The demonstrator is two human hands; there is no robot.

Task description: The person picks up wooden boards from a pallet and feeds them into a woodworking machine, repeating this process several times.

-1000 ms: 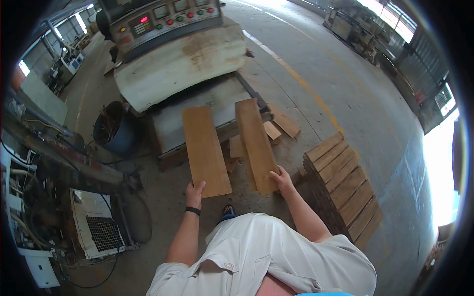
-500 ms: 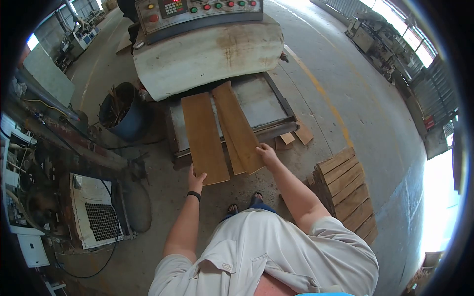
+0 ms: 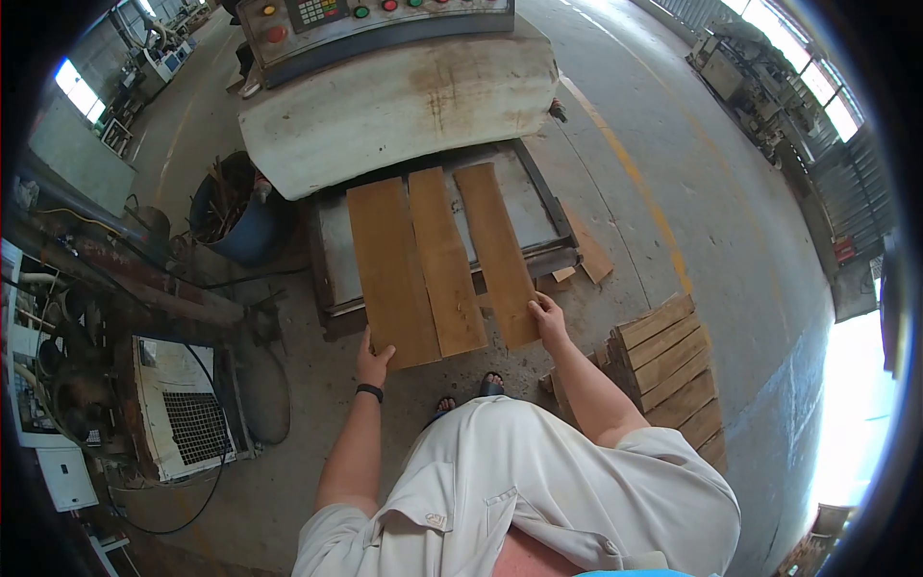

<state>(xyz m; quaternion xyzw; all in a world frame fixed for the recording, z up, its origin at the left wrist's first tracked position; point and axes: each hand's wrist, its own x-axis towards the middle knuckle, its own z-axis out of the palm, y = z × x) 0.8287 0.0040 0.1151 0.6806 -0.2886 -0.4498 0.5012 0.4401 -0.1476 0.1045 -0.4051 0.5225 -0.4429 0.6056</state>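
Fingers closed on near outer corners, a left hand and a right hand hold the left board and right board lengthwise toward the bench, the middle board between, a gap on its right.

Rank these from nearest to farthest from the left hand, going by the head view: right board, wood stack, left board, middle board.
From the left hand:
1. Left board: gripped by that hand at its near end.
2. Middle board: alongside the left board, on its right.
3. Right board: across a gap, held by the right hand.
4. Wood stack: off to the right, beyond the right hand.
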